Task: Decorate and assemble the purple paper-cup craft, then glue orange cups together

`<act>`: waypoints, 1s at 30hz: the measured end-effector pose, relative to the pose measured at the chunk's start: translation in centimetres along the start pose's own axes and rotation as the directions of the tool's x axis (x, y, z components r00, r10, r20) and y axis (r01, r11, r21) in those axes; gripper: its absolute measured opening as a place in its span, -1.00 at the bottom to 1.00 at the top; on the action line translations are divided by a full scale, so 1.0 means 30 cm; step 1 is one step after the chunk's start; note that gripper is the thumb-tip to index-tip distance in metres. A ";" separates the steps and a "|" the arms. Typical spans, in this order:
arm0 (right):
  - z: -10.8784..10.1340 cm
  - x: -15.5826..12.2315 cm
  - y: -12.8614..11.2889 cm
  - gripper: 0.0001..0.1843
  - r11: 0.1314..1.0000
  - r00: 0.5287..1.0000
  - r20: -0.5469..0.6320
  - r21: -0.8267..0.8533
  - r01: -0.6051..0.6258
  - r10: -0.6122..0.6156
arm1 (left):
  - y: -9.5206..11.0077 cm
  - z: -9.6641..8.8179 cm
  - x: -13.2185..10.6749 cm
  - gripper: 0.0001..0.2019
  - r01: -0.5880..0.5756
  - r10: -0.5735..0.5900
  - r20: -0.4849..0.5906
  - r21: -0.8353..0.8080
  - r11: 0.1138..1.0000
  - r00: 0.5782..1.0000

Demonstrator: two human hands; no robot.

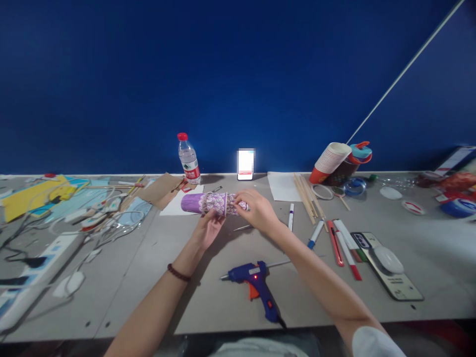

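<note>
Holding the purple patterned tube point(193, 203) level above the worktop point(148, 277), I am gripping its middle from below with my left hand point(208, 230) and clasping its right end with my right hand point(257, 209); its long axis is running left-right.

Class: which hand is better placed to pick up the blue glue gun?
Probably the right hand: the glue gun lies by its forearm, handle toward that side, while the left hand cradles the purple tube.

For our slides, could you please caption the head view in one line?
Left hand and right hand hold a purple tube at the grey table, blue glue gun nearby.
</note>
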State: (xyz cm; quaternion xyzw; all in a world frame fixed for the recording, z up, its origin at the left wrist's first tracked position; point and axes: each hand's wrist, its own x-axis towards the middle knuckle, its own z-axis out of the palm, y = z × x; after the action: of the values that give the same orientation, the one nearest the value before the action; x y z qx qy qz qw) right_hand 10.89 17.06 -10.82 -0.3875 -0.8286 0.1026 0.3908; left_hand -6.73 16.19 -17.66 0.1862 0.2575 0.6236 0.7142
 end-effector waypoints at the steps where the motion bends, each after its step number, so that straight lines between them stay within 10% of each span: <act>1: 0.000 0.000 0.000 -0.90 1.000 1.000 0.002 0.000 -0.004 0.004 | 0.000 0.000 0.000 -0.62 0.001 -0.001 0.002 -0.001 1.000 1.000; 8: -0.006 0.002 -0.008 -0.92 1.000 0.999 0.029 -0.014 -0.021 0.021 | -0.006 -0.004 0.002 -0.66 0.012 -0.012 0.000 -0.024 1.000 1.000; 15: -0.032 0.006 -0.003 -0.33 0.996 0.976 0.217 -0.085 0.005 0.013 | -0.003 0.003 -0.002 -0.62 0.030 -0.030 -0.006 0.001 1.000 1.000; 30: -0.119 0.012 0.117 -0.40 0.904 0.909 0.338 0.262 -0.339 0.243 | 0.003 -0.001 -0.007 -0.55 -0.004 -0.010 0.145 0.095 0.995 0.989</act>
State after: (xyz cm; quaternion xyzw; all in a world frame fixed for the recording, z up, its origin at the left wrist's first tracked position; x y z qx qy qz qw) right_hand 15.31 19.24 -9.87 -0.4208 -0.7827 0.3482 0.2985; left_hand -6.84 15.99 -17.61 0.2646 0.2345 0.5943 0.7223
